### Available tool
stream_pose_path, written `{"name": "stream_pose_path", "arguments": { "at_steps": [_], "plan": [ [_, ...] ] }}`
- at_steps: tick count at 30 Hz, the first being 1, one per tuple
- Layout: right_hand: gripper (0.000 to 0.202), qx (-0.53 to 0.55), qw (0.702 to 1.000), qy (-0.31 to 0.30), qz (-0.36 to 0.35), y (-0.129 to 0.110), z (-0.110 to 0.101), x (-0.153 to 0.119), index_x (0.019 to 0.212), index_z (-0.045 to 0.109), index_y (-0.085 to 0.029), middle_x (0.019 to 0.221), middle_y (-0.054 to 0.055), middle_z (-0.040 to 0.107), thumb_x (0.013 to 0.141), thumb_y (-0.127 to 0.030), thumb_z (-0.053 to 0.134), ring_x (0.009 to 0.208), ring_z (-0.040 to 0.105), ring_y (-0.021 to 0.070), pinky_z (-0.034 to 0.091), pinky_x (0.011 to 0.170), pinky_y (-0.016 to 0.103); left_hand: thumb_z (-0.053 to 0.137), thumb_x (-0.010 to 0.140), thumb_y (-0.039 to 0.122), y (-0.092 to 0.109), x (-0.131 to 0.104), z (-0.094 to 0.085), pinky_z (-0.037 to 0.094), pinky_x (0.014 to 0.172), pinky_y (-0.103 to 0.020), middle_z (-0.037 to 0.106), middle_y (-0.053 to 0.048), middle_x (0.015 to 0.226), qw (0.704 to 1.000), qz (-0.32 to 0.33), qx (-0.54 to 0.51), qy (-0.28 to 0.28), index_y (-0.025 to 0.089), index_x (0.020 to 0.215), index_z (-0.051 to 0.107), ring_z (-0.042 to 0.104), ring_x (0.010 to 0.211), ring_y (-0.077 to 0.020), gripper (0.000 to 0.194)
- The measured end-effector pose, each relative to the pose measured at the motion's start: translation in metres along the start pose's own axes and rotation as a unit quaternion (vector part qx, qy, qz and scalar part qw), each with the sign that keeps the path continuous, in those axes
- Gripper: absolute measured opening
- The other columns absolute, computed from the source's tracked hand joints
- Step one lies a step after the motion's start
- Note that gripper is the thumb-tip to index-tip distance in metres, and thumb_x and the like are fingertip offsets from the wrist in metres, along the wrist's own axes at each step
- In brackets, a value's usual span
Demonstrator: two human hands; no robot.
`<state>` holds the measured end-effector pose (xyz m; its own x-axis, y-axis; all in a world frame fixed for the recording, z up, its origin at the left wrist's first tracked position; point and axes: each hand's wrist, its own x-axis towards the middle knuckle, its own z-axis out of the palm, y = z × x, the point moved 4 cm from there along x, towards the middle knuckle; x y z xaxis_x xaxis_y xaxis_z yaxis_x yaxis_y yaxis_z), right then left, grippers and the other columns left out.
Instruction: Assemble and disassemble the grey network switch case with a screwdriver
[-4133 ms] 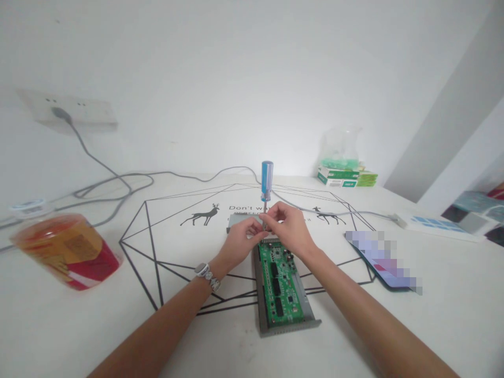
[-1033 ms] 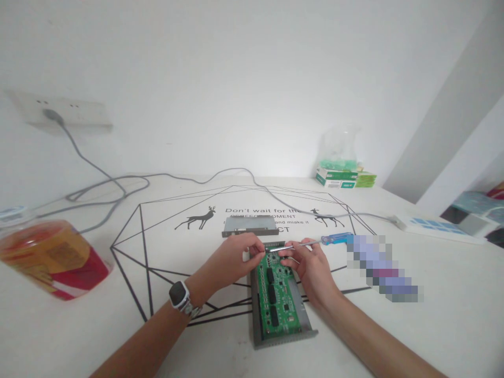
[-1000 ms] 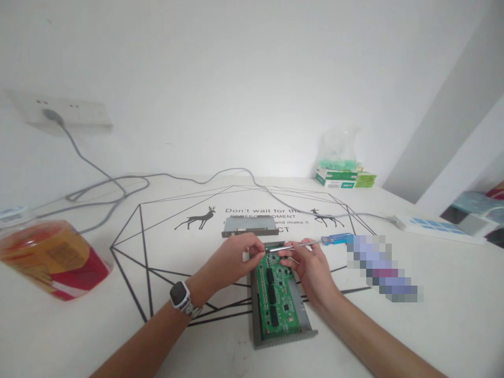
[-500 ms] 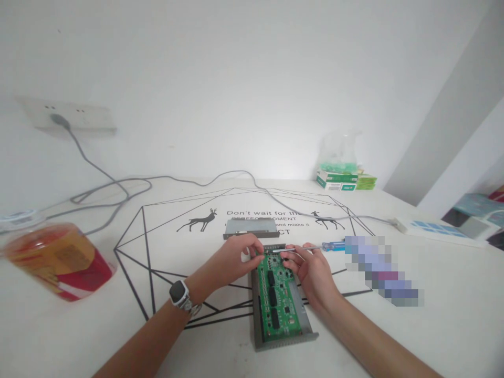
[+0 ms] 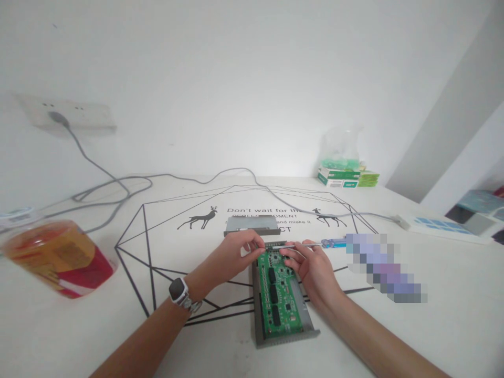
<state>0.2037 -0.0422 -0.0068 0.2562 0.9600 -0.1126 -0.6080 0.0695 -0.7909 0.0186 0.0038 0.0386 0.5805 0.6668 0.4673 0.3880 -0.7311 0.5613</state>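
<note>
A green circuit board (image 5: 281,299) lies in a grey metal case (image 5: 258,320) on the white table. My left hand (image 5: 238,254) is at the board's far left corner, thumb and fingertips closed near its edge; what they pinch, if anything, is too small to tell. My right hand (image 5: 311,265) rests at the far right corner, its fingers bent around a thin metal shaft (image 5: 293,245). That shaft points left toward the left fingertips. A clear blue handle (image 5: 334,243) lies in line with it, right of the hand. Beyond the board sits a grey metal plate (image 5: 252,224).
An orange and red container (image 5: 65,260) stands at the left. A grey cable (image 5: 240,169) crosses the table to a white power strip (image 5: 441,228). Small green-white boxes (image 5: 338,177) sit at the back right. A pixelated object (image 5: 388,270) lies at the right.
The view has shifted slightly. Both hands keep nearly the same places at the far end of the board, with small finger movements at most.
</note>
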Motion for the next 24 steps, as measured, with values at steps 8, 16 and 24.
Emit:
{"name": "stream_pose_path", "arguments": {
  "at_steps": [8,16,24],
  "plan": [
    [0.036,-0.010,1.000,0.015,0.012,-0.001,0.001,0.000,0.083,0.059,-0.018,0.088,0.007,0.079,0.067,-0.025,0.091,0.077,0.079,0.0194,0.060,0.053,0.018,0.054,0.097,0.025,0.006,0.001,-0.005,0.049,0.066,-0.023,0.069,0.000,0.082,1.000,0.014,-0.008,0.021,0.020,0.090,0.064,0.061,0.074,-0.0132,0.013],
    [0.025,0.006,0.999,0.040,0.029,-0.001,0.003,-0.002,0.082,0.058,-0.017,0.092,0.010,0.080,0.077,-0.019,0.082,0.070,0.077,0.0159,0.057,0.047,0.015,0.054,0.098,0.028,0.004,0.000,-0.011,0.048,0.066,-0.023,0.070,-0.002,0.087,1.000,0.003,-0.004,-0.001,0.020,0.091,0.065,0.060,0.078,-0.0145,0.015],
    [0.021,0.014,0.996,0.079,0.029,-0.004,0.005,-0.005,0.084,0.057,-0.017,0.088,0.009,0.080,0.081,-0.015,0.077,0.064,0.076,0.0149,0.054,0.041,0.014,0.056,0.096,0.028,0.003,0.001,-0.015,0.048,0.067,-0.024,0.070,-0.002,0.084,1.000,0.002,-0.004,0.011,0.019,0.089,0.066,0.061,0.077,-0.0146,0.015]
  ]
}}
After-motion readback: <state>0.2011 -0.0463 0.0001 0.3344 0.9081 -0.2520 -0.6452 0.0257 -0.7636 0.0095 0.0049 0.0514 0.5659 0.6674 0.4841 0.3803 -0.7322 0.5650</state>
